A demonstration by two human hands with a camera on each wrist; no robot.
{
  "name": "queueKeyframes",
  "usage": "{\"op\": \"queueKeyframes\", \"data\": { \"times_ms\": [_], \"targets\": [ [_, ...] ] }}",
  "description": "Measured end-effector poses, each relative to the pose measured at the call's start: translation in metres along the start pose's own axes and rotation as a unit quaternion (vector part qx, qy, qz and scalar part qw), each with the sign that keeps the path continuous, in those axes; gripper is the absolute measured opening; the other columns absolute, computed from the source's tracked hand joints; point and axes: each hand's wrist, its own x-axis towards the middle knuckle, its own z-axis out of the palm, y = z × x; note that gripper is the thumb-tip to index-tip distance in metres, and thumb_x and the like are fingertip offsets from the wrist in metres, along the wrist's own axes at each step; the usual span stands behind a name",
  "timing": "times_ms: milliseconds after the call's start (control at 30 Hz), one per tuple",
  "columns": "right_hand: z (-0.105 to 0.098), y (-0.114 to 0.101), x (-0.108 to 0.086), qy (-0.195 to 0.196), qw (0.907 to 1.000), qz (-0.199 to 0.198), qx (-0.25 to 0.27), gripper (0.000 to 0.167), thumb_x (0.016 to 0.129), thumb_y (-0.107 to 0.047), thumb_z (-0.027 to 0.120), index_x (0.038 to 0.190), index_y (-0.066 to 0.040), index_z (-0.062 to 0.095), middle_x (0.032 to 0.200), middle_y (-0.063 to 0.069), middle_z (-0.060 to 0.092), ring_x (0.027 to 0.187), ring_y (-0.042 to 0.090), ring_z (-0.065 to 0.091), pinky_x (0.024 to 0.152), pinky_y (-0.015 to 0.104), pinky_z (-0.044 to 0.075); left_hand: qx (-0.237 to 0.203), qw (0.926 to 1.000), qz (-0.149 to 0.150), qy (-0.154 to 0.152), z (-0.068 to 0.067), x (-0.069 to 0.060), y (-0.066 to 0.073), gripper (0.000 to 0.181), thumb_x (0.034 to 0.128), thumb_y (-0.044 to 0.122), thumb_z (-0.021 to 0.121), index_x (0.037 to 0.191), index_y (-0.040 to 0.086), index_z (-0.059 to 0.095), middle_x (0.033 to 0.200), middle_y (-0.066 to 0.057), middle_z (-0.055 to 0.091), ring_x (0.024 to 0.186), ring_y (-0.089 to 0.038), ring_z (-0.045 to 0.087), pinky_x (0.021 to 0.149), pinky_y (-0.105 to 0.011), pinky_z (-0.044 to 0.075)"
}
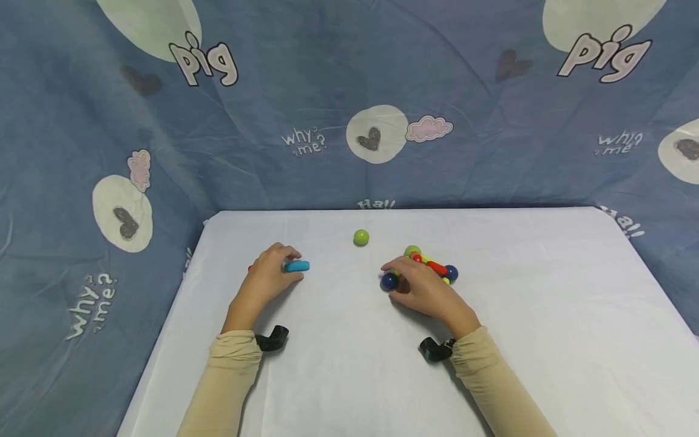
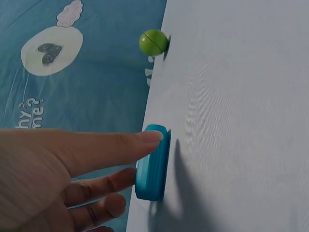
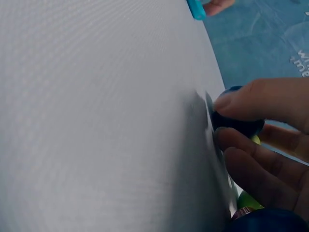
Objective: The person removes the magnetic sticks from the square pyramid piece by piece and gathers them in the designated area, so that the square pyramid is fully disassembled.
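While two beige sleeves (image 1: 224, 379) reach in over the nearer part of the white table (image 1: 349, 376), a black device (image 1: 273, 338) sits on the inner side of each wrist. The right hand (image 1: 426, 290) grips a dark blue ball (image 1: 389, 281) between its thumb and its bent fingers, roughly midway between the left and right edges of the table. The left hand (image 1: 264, 276) is closer to the left edge, and it pinches a light blue piece (image 1: 297, 266) with the thumb on one side and fingers on the other. A small red bit (image 1: 250, 267) shows behind this hand; I cannot tell its shape. Just beyond the right hand there is a close group: a red piece (image 1: 437, 267), a second blue ball (image 1: 451, 273), yellow parts (image 1: 446, 281) and a green ball (image 1: 412, 249). Farther, near the far edge, a lone green ball (image 1: 361, 237) rests apart from the group. Behind the far edge hangs a blue printed cloth (image 1: 327, 73).
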Motion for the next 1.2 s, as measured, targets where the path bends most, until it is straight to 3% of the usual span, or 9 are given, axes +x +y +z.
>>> {"op": "queueKeyframes", "data": {
  "times_ms": [100, 300, 433, 633, 800, 967, 1200],
  "targets": [
    [-0.001, -0.001, 0.0, 0.002, 1.0, 0.006, -0.008, 0.047, 0.086, -0.008, 0.08, 0.131, -0.01, 0.065, 0.121, 0.003, 0.068, 0.086, 0.009, 0.061, 0.081, 0.029, 0.056, -0.007, 0.9999, 0.011, 0.008, 0.001, 0.0, 0.004, 0.04, 0.088, 0.017, 0.082, 0.125, 0.006, 0.07, 0.123, -0.015, 0.066, 0.108, -0.036, 0.064, 0.095, -0.052, 0.049],
    [0.0, 0.0, 0.001, 0.007, 0.9996, 0.013, -0.024, 0.043, 0.087, -0.002, 0.076, 0.128, -0.009, 0.066, 0.12, 0.005, 0.068, 0.088, 0.013, 0.059, 0.083, 0.033, 0.054, -0.035, 0.9977, 0.055, 0.019, 0.009, -0.002, 0.024, 0.036, 0.0878, 0.014, 0.082, 0.121, 0.006, 0.072, 0.115, -0.011, 0.068, 0.079, -0.021, 0.054, 0.072, -0.033, 0.044],
    [0.001, 0.001, 0.001, 0.009, 0.9993, 0.015, -0.032, 0.041, 0.088, -0.003, 0.076, 0.126, -0.01, 0.067, 0.119, 0.004, 0.069, 0.091, 0.013, 0.06, 0.086, 0.034, 0.054, -0.052, 0.9944, 0.091, 0.011, 0.028, -0.007, 0.052, 0.032, 0.0872, 0.013, 0.083, 0.118, 0.008, 0.073, 0.108, -0.008, 0.07, 0.077, -0.019, 0.054, 0.067, -0.028, 0.042],
    [0.001, 0.002, 0.001, 0.011, 0.9993, 0.013, -0.032, 0.04, 0.088, -0.005, 0.079, 0.126, -0.011, 0.068, 0.119, 0.003, 0.07, 0.089, 0.012, 0.062, 0.085, 0.034, 0.056, -0.054, 0.9862, 0.151, -0.04, 0.064, -0.014, 0.082, 0.027, 0.0897, 0.022, 0.082, 0.113, 0.012, 0.074, 0.103, 0.0, 0.07, 0.081, -0.014, 0.057, 0.071, -0.024, 0.046],
    [0.0, 0.002, 0.003, 0.009, 0.999, 0.003, -0.043, 0.04, 0.088, -0.011, 0.082, 0.126, -0.012, 0.069, 0.12, 0.003, 0.07, 0.086, 0.011, 0.062, 0.081, 0.032, 0.056, -0.083, 0.9849, 0.147, -0.036, 0.079, -0.012, 0.089, 0.025, 0.0891, 0.023, 0.083, 0.11, 0.013, 0.074, 0.1, 0.002, 0.07, 0.081, -0.01, 0.059, 0.073, -0.024, 0.048],
    [-0.001, 0.002, 0.004, 0.014, 0.999, -0.003, -0.043, 0.039, 0.088, -0.012, 0.082, 0.125, -0.012, 0.069, 0.119, 0.002, 0.07, 0.085, 0.009, 0.062, 0.08, 0.031, 0.055, -0.128, 0.9844, 0.119, -0.013, 0.09, -0.003, 0.101, 0.027, 0.0889, 0.029, 0.083, 0.106, 0.01, 0.074, 0.092, 0.0, 0.071, 0.075, -0.008, 0.06, 0.069, -0.023, 0.049],
    [-0.001, 0.004, 0.002, 0.019, 0.9987, 0.001, -0.046, 0.036, 0.091, -0.014, 0.08, 0.125, -0.013, 0.069, 0.115, 0.0, 0.07, 0.089, 0.012, 0.06, 0.083, 0.033, 0.054, -0.102, 0.9912, 0.084, 0.006, 0.103, 0.011, 0.122, 0.041, 0.0805, 0.049, 0.086, 0.098, 0.015, 0.072, 0.093, 0.001, 0.073, 0.075, -0.009, 0.059, 0.067, -0.026, 0.049]
  ]
}}
